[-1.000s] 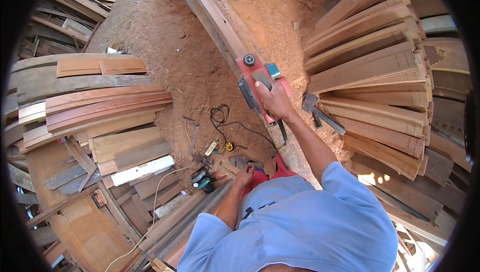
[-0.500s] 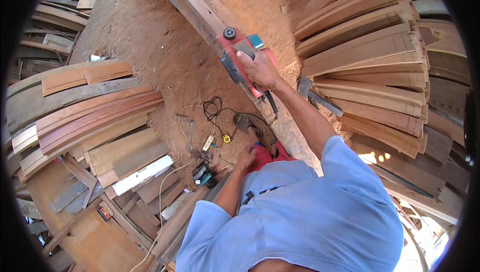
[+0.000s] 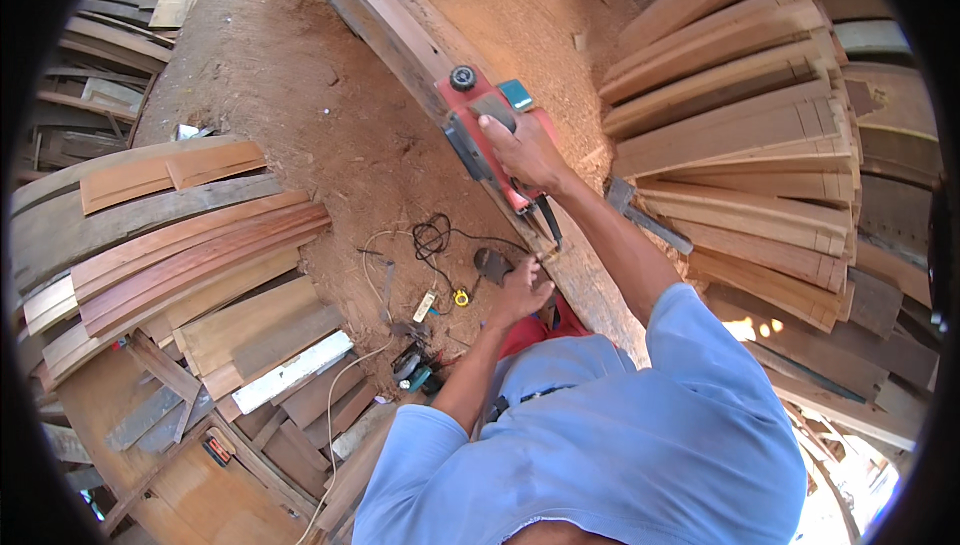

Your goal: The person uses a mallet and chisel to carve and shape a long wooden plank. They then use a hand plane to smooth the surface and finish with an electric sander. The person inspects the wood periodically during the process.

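My right hand is wrapped round the handle of a red electric planer with a black front knob. The planer rests on a long, narrow wooden strip, which lies along a weathered plank. A black cord comes out of the planer's near end. Just left of the plank, close to the near end of the strip, my left hand hovers above my knee. Its fingers are spread apart and nothing shows in them.
Stacks of cut boards stand on the right, and more boards lie left. A hammer lies beside the plank. On the sawdust-covered ground are a looped cable, a power strip, a yellow tape measure and a teal power tool.
My left hand has risen from my lap and reached forward toward the near end of the strip, its fingers opening. My right hand stays on the planer, which has hardly moved.
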`<action>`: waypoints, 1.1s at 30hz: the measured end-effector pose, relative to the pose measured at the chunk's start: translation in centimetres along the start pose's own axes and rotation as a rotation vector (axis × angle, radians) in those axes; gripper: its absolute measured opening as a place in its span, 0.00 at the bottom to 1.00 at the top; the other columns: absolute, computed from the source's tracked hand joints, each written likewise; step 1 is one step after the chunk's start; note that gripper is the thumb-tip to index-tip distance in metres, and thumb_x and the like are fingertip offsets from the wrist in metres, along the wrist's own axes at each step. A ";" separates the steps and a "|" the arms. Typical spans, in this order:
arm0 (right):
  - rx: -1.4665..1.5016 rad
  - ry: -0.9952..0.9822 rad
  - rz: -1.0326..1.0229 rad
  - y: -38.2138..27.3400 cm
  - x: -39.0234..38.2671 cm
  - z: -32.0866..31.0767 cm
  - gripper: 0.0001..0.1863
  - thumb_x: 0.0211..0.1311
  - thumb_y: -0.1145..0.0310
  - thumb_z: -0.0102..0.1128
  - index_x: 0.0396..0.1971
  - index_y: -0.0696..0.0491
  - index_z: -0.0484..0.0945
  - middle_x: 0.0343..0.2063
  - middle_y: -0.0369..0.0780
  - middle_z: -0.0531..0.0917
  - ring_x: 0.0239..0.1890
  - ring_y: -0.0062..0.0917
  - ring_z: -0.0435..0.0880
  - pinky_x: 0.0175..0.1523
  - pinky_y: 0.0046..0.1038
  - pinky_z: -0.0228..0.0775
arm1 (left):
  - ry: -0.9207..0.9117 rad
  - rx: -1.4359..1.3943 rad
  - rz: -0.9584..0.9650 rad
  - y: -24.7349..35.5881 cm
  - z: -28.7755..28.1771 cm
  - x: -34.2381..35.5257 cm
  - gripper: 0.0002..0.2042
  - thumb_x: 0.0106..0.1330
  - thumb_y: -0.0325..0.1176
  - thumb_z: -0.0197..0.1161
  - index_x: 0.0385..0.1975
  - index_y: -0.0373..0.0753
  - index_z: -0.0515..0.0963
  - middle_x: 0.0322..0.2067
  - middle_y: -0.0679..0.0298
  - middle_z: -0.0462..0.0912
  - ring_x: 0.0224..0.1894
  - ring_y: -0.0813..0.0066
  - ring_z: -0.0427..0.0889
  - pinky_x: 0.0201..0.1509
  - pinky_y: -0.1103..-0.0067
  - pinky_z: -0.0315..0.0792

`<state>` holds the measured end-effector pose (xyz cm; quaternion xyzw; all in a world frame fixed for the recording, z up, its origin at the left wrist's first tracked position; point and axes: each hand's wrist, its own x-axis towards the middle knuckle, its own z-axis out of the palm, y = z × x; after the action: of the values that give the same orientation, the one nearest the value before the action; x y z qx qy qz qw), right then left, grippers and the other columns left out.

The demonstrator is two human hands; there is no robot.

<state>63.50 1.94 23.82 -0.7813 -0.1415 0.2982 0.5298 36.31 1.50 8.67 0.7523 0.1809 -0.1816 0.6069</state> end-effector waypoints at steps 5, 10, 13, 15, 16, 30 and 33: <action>0.052 -0.005 -0.012 -0.6 1.0 0.1 0.32 0.68 0.40 0.52 0.35 0.61 0.78 0.22 0.43 0.78 0.27 0.29 0.79 0.35 0.35 0.69 | -0.072 0.073 -0.040 -2.7 1.0 0.9 0.32 0.62 0.42 0.68 0.64 0.34 0.67 0.44 0.49 0.85 0.43 0.56 0.87 0.46 0.67 0.80; 0.071 0.000 -0.058 -1.0 2.7 0.7 0.30 0.69 0.40 0.53 0.32 0.57 0.76 0.17 0.32 0.72 0.19 0.18 0.73 0.25 0.27 0.64 | -0.099 -0.040 -0.107 -4.1 0.8 -0.2 0.28 0.64 0.40 0.67 0.61 0.33 0.68 0.36 0.55 0.83 0.36 0.67 0.84 0.41 0.71 0.78; 0.067 0.044 -0.130 -1.4 3.6 0.9 0.31 0.69 0.39 0.53 0.34 0.58 0.78 0.17 0.32 0.72 0.19 0.18 0.72 0.26 0.28 0.64 | 0.008 -0.096 -0.108 -4.5 0.0 -0.9 0.25 0.65 0.38 0.66 0.58 0.33 0.69 0.37 0.56 0.81 0.36 0.70 0.81 0.41 0.73 0.77; 0.047 0.046 -0.130 -1.3 4.4 1.1 0.31 0.68 0.39 0.53 0.35 0.59 0.78 0.17 0.32 0.72 0.20 0.19 0.72 0.26 0.28 0.64 | 0.061 -0.117 -0.110 -4.5 -0.7 -1.1 0.25 0.65 0.37 0.67 0.57 0.32 0.69 0.38 0.57 0.80 0.37 0.71 0.80 0.42 0.73 0.76; 0.037 0.050 -0.129 -1.3 4.8 1.1 0.31 0.68 0.39 0.53 0.35 0.59 0.78 0.17 0.32 0.72 0.20 0.19 0.72 0.27 0.28 0.64 | 0.084 -0.127 -0.111 -4.3 -1.1 -0.9 0.24 0.65 0.36 0.67 0.57 0.32 0.69 0.38 0.57 0.79 0.37 0.71 0.80 0.42 0.73 0.76; -0.064 -0.008 -0.098 -5.9 11.0 2.1 0.39 0.65 0.34 0.49 0.33 0.64 0.80 0.24 0.53 0.82 0.32 0.43 0.85 0.41 0.42 0.73 | 0.186 -0.434 -0.283 -0.1 -3.3 3.2 0.29 0.70 0.41 0.68 0.59 0.25 0.65 0.52 0.46 0.79 0.49 0.65 0.83 0.55 0.72 0.77; -0.054 -0.012 -0.064 -5.6 12.5 2.9 0.40 0.64 0.33 0.48 0.33 0.64 0.80 0.23 0.52 0.81 0.32 0.43 0.85 0.41 0.43 0.73 | 0.063 -0.493 -0.192 4.6 -3.2 3.0 0.35 0.68 0.47 0.68 0.62 0.24 0.64 0.56 0.40 0.77 0.56 0.59 0.82 0.58 0.68 0.77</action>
<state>72.01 13.04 24.19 -0.7885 -0.1777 0.2819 0.5170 41.37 3.83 11.75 0.5665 0.3091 -0.1653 0.7458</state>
